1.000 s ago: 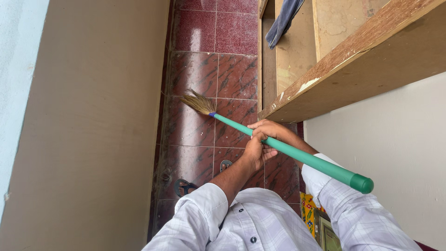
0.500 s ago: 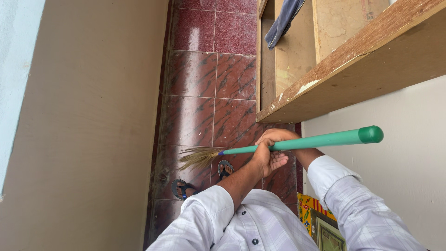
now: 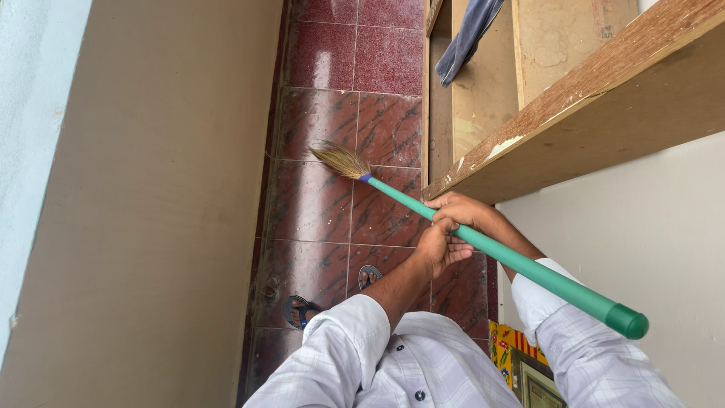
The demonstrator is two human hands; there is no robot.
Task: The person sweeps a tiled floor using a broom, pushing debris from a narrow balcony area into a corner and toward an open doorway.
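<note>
Both hands grip a green-handled broom (image 3: 498,253) near the middle of the frame. The right hand (image 3: 464,210) wraps over the handle from above, fingers curled around it; the left hand (image 3: 438,249) cups it from below just beside, its fingers (image 3: 462,251) partly loose against the shaft. The broom's long axis runs diagonally: the straw bristles (image 3: 340,160) lie up and left of the hands on the red tiled floor (image 3: 317,211), the capped end low at the right. A wooden shelf (image 3: 574,113) fills the upper right.

The hanging blue-grey cloth (image 3: 468,34) runs off the top edge; the wooden shelf unit (image 3: 574,113) hides the red tiled floor (image 3: 332,204) beyond it.
</note>
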